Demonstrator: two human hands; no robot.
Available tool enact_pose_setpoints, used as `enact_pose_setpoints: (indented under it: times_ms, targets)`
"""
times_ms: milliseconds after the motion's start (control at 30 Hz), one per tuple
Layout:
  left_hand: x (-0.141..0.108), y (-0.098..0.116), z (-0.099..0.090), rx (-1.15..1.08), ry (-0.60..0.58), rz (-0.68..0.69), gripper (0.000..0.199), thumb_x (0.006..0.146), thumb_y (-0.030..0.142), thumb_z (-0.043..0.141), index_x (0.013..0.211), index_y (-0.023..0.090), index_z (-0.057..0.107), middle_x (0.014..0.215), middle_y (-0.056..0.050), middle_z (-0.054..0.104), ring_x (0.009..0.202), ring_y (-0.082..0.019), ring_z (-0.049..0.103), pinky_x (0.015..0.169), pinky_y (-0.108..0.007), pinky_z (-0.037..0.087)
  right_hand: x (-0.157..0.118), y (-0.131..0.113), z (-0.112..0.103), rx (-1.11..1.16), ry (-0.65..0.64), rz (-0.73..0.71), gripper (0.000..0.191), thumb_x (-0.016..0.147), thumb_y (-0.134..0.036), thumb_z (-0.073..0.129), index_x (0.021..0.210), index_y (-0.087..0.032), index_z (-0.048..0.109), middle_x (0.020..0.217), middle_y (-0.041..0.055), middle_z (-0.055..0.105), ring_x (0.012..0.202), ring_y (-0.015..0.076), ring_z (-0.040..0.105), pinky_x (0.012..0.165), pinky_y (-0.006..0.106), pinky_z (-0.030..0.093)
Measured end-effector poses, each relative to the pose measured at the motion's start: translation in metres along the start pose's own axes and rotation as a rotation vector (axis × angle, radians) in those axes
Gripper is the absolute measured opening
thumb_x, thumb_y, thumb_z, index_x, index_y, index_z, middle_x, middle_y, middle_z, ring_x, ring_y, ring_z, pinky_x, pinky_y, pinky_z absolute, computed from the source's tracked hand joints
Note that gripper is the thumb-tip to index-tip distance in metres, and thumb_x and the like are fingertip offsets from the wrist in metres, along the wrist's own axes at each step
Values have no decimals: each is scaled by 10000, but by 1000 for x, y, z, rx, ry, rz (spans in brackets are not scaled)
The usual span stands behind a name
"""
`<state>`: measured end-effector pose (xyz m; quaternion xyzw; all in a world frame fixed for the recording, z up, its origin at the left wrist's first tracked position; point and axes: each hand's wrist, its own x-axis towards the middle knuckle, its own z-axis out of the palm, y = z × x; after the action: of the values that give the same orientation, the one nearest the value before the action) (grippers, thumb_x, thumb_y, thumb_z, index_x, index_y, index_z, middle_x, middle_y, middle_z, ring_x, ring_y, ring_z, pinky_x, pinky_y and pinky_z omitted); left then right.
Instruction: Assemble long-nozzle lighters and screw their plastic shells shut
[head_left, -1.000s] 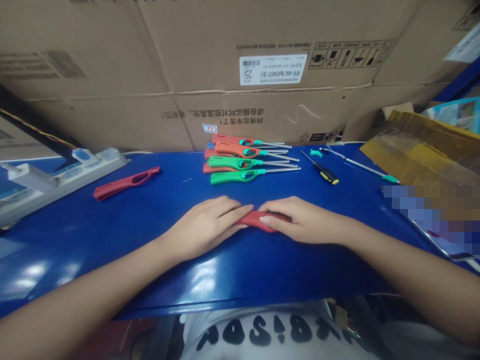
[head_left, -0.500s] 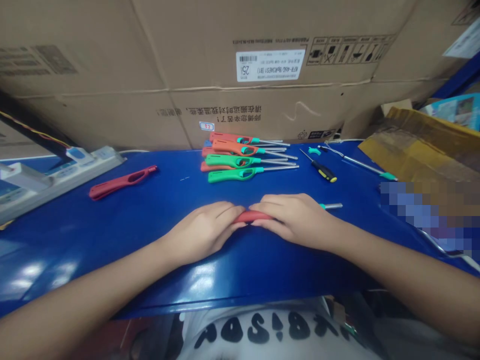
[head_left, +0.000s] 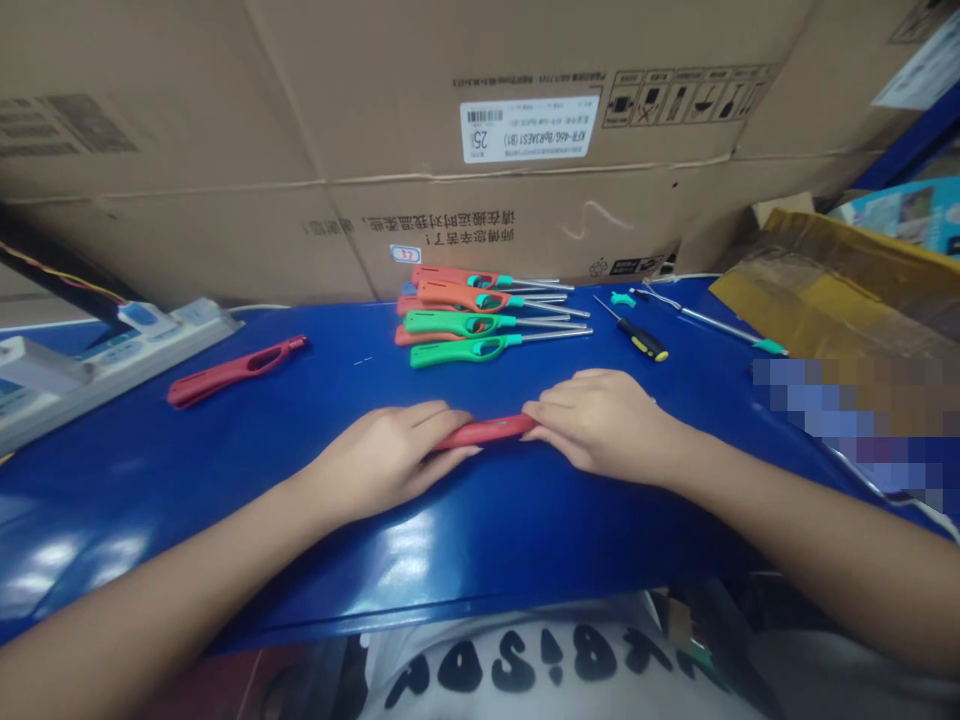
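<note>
Both my hands grip one red long-nosed lighter (head_left: 487, 431) over the blue table. My left hand (head_left: 394, 450) is closed around its left end. Fingers of my right hand (head_left: 600, 420) wrap its right part, which hides the nozzle end. Beyond my hands lies a stack of orange, red and green lighters, among them a green lighter (head_left: 457, 351) at the front and an orange lighter (head_left: 461, 296) higher up. To the left rests a red lighter handle (head_left: 238, 371) with no metal tube showing.
A black and yellow screwdriver (head_left: 641, 340) lies right of the stack, near a small teal piece (head_left: 622, 299) and a metal tube with wires (head_left: 712, 320). A power strip (head_left: 150, 350) runs along the left. Cardboard (head_left: 225, 120) stands behind; a brown-yellow package (head_left: 832, 310) sits at right.
My hands have moved slightly apart along the red lighter, so more of its body shows between them. The nozzle that stuck out past my right hand is now hidden.
</note>
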<state>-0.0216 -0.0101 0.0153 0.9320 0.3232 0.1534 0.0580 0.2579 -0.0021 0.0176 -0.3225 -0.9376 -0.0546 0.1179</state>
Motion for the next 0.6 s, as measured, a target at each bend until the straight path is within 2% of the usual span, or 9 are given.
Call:
enact_pose_setpoints:
  times_ms: [133,233,400,500,600]
  targets:
    - [0,-1,3,10,-20,-2,298,1038,372,478,1184,168,639,980,-66,719,795,-198,702,695,-303,542,1,3,-3,48,-2,-37,321,1022,-393,502,1041,-171,733,920,69,763,813,207,688,731,332,455]
    - [-1,-1,5,5,-33,-10,306,1041,379,470,1181,162,635,969,-69,713,801,-208,702,696,-311,536,1,7,-2,87,76,-94,306,1015,-372,525,1127,-160,716,1003,78,763,873,210,685,766,329,485]
    - [-1,1,8,-63,-71,-27,306,1046,396,458,1166,173,631,958,-58,701,801,-202,689,700,-307,527,0,2,3,91,210,-183,314,1037,-279,470,995,-140,748,882,77,768,775,191,656,709,323,482]
    - [1,-1,7,-38,-59,-29,306,1050,394,443,1143,170,630,940,-58,694,773,-201,681,677,-307,522,0,2,1,114,183,-121,305,1034,-305,486,1040,-151,749,932,76,776,819,195,670,738,324,498]
    - [2,-7,1,7,-33,-39,309,1052,391,432,1103,163,634,914,-63,697,763,-205,687,664,-305,523,0,13,-7,121,92,-38,336,995,-404,562,1180,-168,713,1087,103,760,967,231,680,845,365,511]
